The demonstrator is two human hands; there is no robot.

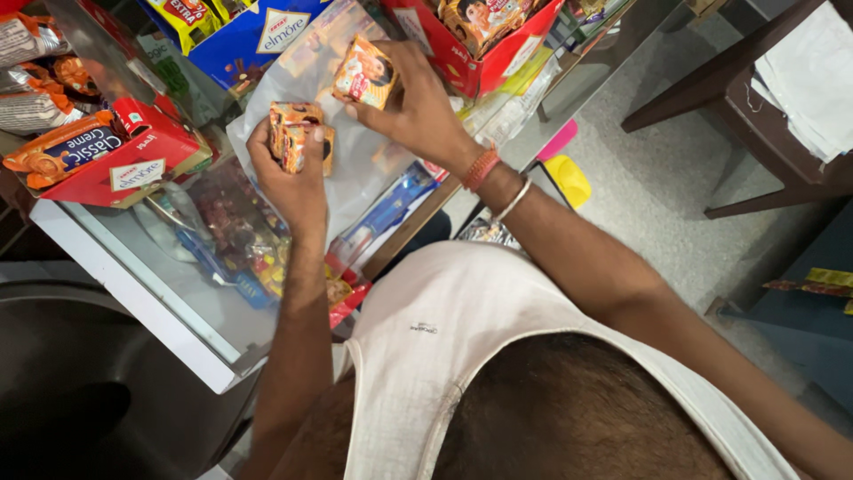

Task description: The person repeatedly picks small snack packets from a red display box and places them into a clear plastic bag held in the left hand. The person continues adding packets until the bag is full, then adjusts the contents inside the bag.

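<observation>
While the left hand (298, 173) clamps a small stack of orange biscuit packets (298, 133) over the glass counter (178, 293), the right hand (413, 102) pinches a single packet (364, 71) just beyond, near the far red carton (498, 53), seemingly to add it.

orange biscuit packets (300, 135), orange square packet (365, 73), red carton (142, 151)

Glossy foil biscuit packets (300, 133), clear plastic bag (355, 169), smooth glass counter (204, 293), cardboard boxes (142, 156)
</observation>
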